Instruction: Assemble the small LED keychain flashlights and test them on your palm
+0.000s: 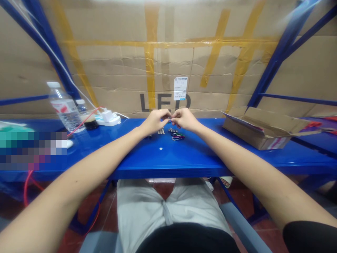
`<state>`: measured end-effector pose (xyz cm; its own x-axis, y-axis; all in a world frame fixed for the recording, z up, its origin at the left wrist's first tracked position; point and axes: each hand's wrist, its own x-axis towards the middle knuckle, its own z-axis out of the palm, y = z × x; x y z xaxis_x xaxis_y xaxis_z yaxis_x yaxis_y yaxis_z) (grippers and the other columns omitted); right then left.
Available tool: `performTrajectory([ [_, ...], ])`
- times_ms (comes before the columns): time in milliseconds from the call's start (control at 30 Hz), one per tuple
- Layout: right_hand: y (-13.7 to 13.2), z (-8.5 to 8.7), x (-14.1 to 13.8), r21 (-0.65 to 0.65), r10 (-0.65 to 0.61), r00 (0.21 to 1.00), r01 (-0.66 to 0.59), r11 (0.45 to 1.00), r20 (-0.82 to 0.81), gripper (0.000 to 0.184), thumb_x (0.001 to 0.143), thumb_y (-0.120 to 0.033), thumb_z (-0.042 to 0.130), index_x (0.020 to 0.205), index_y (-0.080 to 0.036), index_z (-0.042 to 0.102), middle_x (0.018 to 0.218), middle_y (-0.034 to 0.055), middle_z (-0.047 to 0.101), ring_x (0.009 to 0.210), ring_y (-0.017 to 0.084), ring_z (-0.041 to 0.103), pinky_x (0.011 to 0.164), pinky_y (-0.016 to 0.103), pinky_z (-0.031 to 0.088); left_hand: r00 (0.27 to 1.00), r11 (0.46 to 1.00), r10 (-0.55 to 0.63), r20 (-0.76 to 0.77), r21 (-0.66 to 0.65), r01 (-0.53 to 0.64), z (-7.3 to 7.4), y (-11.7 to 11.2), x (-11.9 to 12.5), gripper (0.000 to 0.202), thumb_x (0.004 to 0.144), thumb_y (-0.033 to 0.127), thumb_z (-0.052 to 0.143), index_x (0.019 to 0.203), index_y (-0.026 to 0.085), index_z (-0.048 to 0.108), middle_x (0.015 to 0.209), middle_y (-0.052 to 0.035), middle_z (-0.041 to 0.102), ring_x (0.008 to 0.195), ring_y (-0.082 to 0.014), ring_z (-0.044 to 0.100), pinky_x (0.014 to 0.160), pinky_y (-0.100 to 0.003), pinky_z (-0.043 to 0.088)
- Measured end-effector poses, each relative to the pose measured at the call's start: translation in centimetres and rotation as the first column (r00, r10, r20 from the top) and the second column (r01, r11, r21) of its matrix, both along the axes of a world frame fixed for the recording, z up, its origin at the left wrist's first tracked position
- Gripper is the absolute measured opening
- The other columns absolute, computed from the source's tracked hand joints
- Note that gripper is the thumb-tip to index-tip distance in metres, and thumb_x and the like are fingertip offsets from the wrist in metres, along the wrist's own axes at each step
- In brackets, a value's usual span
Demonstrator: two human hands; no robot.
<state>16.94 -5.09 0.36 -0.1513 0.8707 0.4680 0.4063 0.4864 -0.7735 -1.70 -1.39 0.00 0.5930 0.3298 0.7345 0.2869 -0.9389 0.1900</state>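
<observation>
Both arms reach far forward over a blue metal bench (168,158). My left hand (155,121) and my right hand (185,119) meet fingertip to fingertip above it, each pinched on a tiny dark object (170,121) held between them; it is too small to name. Directly below the hands lie several small silver metal pieces (161,131) and a few coloured clip-like loops (178,135), green, purple and silvery. A single white dot-like bit (160,148) lies nearer to me on the bench.
An open cardboard box (260,128) sits on the bench at right. At left stand a clear water bottle (64,110), a dark jar (89,119) and a white power strip (109,117) with a red cable. Taped cardboard (168,63) walls the back.
</observation>
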Motion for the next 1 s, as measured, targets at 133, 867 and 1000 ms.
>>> performTrajectory([
  [133,0.1,-0.1,0.2,-0.001,0.007,0.999,-0.007,1.000,0.035,0.021,0.077,-0.007,0.074,0.061,-0.016,0.064,0.054,0.0041,0.066,0.039,0.010,0.050,0.035,0.022,0.039,0.997,0.999,-0.005,-0.083,0.053,0.009,0.1,0.3,-0.1,0.013,0.087,0.014,0.057,0.092,0.020,0.068,0.087,-0.0042,0.072,0.083,-0.0173,0.065,0.078,-0.030,0.049],
  [867,-0.1,-0.3,0.1,0.092,-0.019,0.981,0.002,0.996,0.191,0.009,0.082,-0.008,0.068,0.077,-0.015,0.069,0.057,-0.0004,0.063,0.044,0.011,0.053,0.046,0.024,0.042,0.988,0.972,0.104,0.117,-0.221,-0.076,-1.0,0.0,1.0,0.014,0.084,0.007,0.052,0.085,0.020,0.053,0.077,0.0000,0.063,0.072,-0.0150,0.057,0.070,-0.029,0.043],
  [1000,0.0,-0.4,0.4,0.335,-0.100,0.904,-0.049,0.941,0.415,0.012,0.082,-0.007,0.066,0.086,-0.017,0.073,0.074,0.0031,0.070,0.069,0.017,0.063,0.068,0.029,0.047,0.987,0.960,0.097,0.128,-0.275,-0.058,-0.9,0.5,0.9,0.013,0.083,0.007,0.052,0.086,0.020,0.054,0.074,0.0007,0.061,0.071,-0.0148,0.056,0.070,-0.029,0.044],
])
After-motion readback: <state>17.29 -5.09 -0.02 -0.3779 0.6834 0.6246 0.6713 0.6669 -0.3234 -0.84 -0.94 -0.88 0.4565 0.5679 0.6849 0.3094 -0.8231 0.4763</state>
